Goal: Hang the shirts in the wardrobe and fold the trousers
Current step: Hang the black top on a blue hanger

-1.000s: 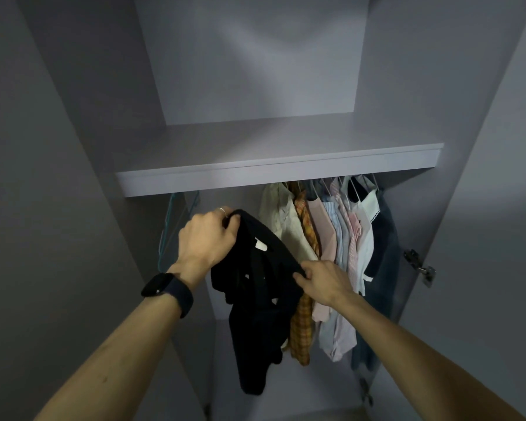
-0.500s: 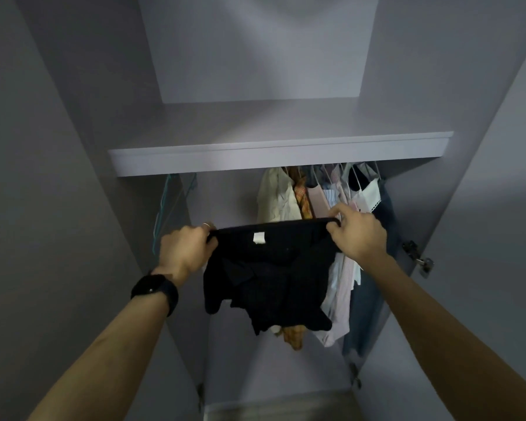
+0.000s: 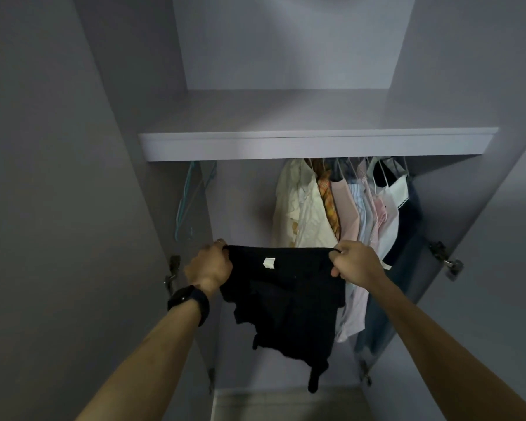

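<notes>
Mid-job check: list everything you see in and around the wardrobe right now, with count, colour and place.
black garment: one, black with a small white tag, stretched between both hands in front of the wardrobe opening
hanging shirts: several, cream, orange plaid, pink, pale blue, white and dark, bunched at the right end under the shelf
teal wire hangers: exact count unclear, teal, bare, at the left end under the shelf
grey wardrobe shelf: one, grey, across the wardrobe above the clothes
metal door hinges: at least two, one on each side
black wristwatch: one, on the left wrist
left hand: grips the garment's left top corner
right hand: grips its right top corner
</notes>
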A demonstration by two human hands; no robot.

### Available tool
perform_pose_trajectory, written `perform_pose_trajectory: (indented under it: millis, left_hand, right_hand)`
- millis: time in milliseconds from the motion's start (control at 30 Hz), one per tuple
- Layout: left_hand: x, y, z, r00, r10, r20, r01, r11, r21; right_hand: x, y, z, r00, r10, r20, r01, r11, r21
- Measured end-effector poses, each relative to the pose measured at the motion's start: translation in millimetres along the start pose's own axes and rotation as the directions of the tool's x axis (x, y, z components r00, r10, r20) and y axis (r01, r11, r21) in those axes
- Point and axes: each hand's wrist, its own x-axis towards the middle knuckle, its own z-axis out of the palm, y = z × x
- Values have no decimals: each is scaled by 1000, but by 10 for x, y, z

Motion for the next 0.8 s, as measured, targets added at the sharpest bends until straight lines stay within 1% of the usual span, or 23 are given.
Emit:
perform_pose_trajectory:
  millis: [33, 67, 100, 133, 167, 200, 300, 333, 433, 467, 500, 567, 600, 633, 667, 733, 800]
  left_hand:
    - [27, -14, 8, 999, -32, 39, 37, 988, -147]
    - [62, -29, 17, 994, -74, 74, 93, 947, -307]
    - [72, -39, 7, 988, -116, 100, 149, 884, -443]
    - [79, -62, -4, 981, -147, 128, 193, 821, -538]
    - [62, -78, -36, 974, -152, 166, 222, 773, -594]
    - [51, -99, -68, 970, -134, 205, 235, 745, -624]
    - [-45, -169, -175, 952, -63, 299, 260, 679, -686]
    - [-83, -179, -209, 947, -50, 317, 276, 633, -724]
    - [-227, -146, -320, 935, -15, 354, 324, 443, -836]
    - [-267, -124, -358, 935, 2, 356, 328, 380, -865]
    - [-305, -94, -401, 935, 32, 353, 324, 326, -888]
    - [-386, -15, -476, 941, 87, 327, 294, 266, -918]
    - [-420, 34, -503, 946, 103, 306, 270, 267, -925]
    - [-463, 93, -528, 956, 95, 277, 236, 308, -922]
    - [-496, 146, -542, 968, 76, 240, 194, 385, -902]
    - [-553, 218, -526, 991, 14, 132, 98, 596, -797]
    - [-628, 256, -500, 999, 4, 54, 28, 805, -592]
  right_hand:
    - [13, -26, 32, 999, 16, 29, -18, 997, 70]
    - [11, -56, 43, 996, 29, 83, -42, 986, 162]
    - [9, -83, 48, 989, 27, 148, -63, 967, 247]
    - [7, -93, 55, 979, 5, 202, -68, 950, 304]
    - [0, -85, 60, 974, -24, 226, -51, 947, 318]
    - [-5, -68, 63, 974, -57, 218, -10, 955, 295]
    - [8, 35, 79, 974, -176, 142, 159, 979, 124]
    - [22, 62, 80, 968, -217, 126, 206, 974, 94]
    - [108, 74, 90, 933, -356, 49, 357, 934, -20]
    - [144, 42, 91, 916, -397, 62, 400, 916, -41]
    - [161, -12, 88, 905, -412, 102, 416, 909, -14]
    - [159, -145, 89, 877, -431, 211, 430, 901, 55]
    - [154, -220, 97, 851, -469, 236, 468, 882, 64]
    - [146, -301, 103, 823, -508, 253, 510, 858, 63]
    - [141, -375, 116, 796, -542, 271, 542, 837, 81]
    - [125, -529, 148, 741, -593, 316, 584, 801, 133]
    - [95, -652, 203, 701, -624, 344, 615, 774, 151]
